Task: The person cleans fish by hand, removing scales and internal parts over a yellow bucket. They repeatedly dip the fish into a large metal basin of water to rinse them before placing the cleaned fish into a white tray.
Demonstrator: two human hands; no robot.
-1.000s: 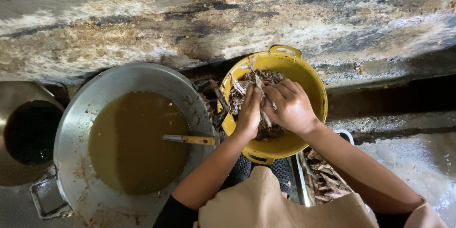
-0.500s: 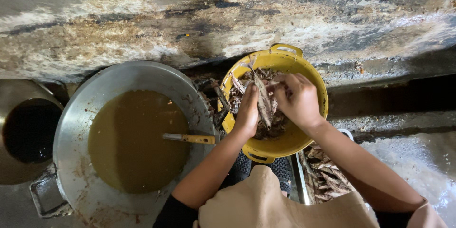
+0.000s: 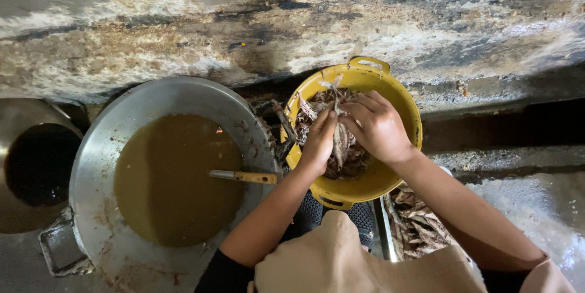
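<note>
Both your forearms reach forward over the yellow basin (image 3: 399, 95), wrists bent down. Your left hand (image 3: 318, 143) and right hand (image 3: 379, 127) meet over the heap inside it, fingers (image 3: 356, 110) pinched together on one small dried fish (image 3: 337, 137) held upright above the rest. Left of the basin stands a wide metal pan (image 3: 164, 101) of brown liquid, a wooden-handled utensil (image 3: 244, 176) lying in it.

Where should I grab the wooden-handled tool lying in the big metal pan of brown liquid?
Probably by the pale wooden handle, coming from the right side of the wide metal pan. That end lies over the pan's right rim, clear of the brown liquid, while the thin metal end sits out in it. The left hand, at the yellow plastic colander, is nearest.
</note>
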